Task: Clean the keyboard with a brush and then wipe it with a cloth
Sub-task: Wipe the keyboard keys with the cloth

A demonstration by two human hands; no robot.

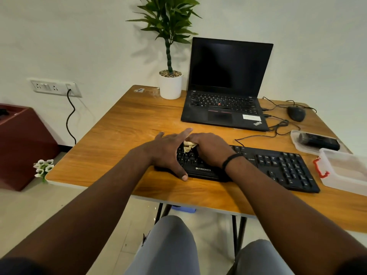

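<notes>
A black keyboard [278, 165] lies across the front of the wooden table [123, 124]. My left hand [168, 151] lies flat over the keyboard's left end, fingers spread and straight, thumb at the front edge. My right hand [210, 149] presses a crumpled beige cloth [188, 146] onto the left-hand keys, fingers curled over it; most of the cloth is hidden under the hand. A black brush [317, 141] rests in a clear shallow lid at the right.
An open black laptop [224, 108] stands behind the keyboard, with a white potted plant [170, 86] to its left and a black mouse [296, 113] with loose cables to its right. A clear plastic box [343, 169] with a red clasp sits at the table's right edge.
</notes>
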